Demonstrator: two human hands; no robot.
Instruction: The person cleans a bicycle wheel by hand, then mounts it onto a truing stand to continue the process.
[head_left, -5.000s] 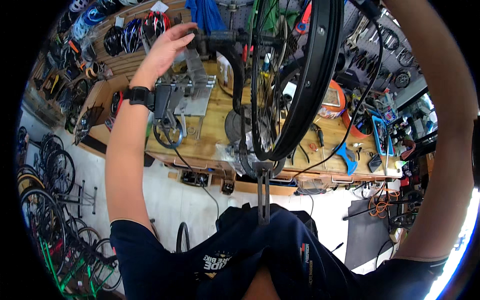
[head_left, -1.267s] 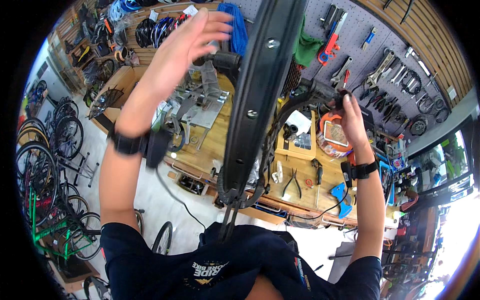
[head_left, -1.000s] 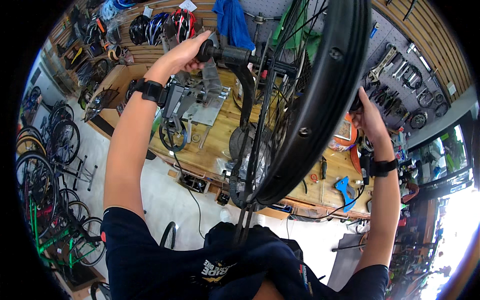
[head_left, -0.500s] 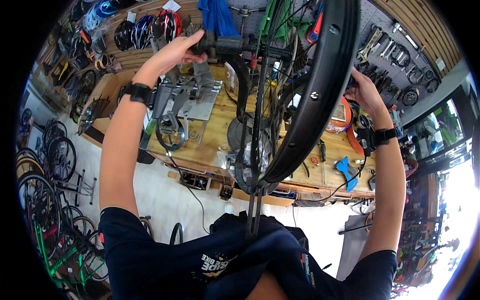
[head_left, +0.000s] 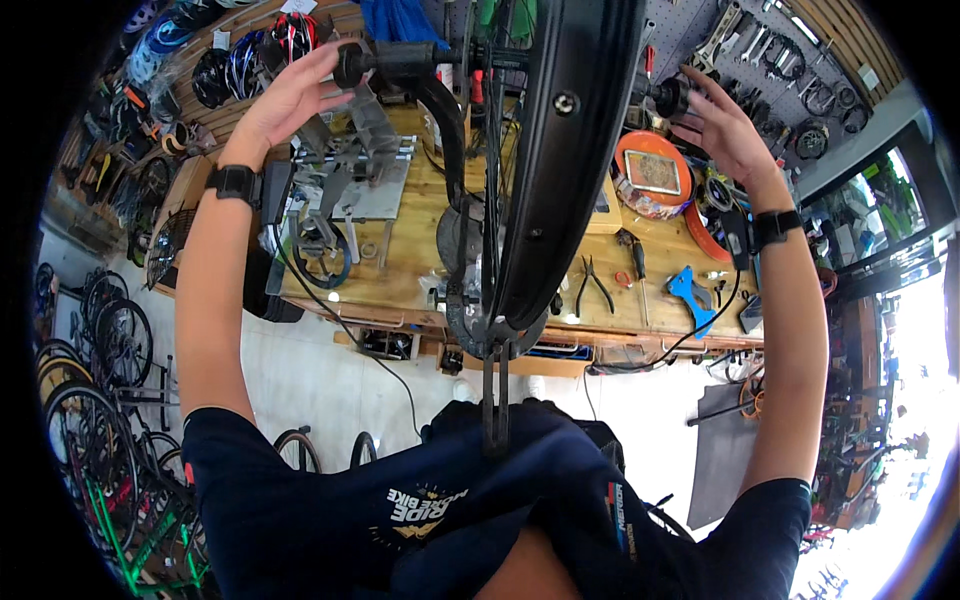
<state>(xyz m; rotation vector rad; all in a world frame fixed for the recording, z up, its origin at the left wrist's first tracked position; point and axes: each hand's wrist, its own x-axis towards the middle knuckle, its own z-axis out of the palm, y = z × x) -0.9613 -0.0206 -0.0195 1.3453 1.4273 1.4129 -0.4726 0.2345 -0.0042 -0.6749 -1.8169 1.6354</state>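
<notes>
A bicycle wheel with a wide black rim (head_left: 570,130) stands upright in a black truing stand (head_left: 440,110) before me. My left hand (head_left: 290,95) is at the black knob (head_left: 350,65) on the stand's left end. Its fingers are stretched out, the tips beside or lightly touching the knob. On the other side, my right hand (head_left: 728,130) has its fingers spread around a second black knob (head_left: 672,98), not visibly gripping it. The rim hides most of the hub, and the spokes show only edge-on.
A wooden workbench (head_left: 400,285) carries pliers (head_left: 592,285), a screwdriver (head_left: 635,255), a blue tool (head_left: 690,300) and an orange round tub (head_left: 650,175). Metal fixtures (head_left: 350,190) stand left of the wheel. A cable (head_left: 340,320) hangs from the left wrist side. Wrenches hang on the pegboard.
My right hand has come from behind the rim to the right knob, now in view. My left fingers have straightened from the left knob. The rim appears further left and more upright.
</notes>
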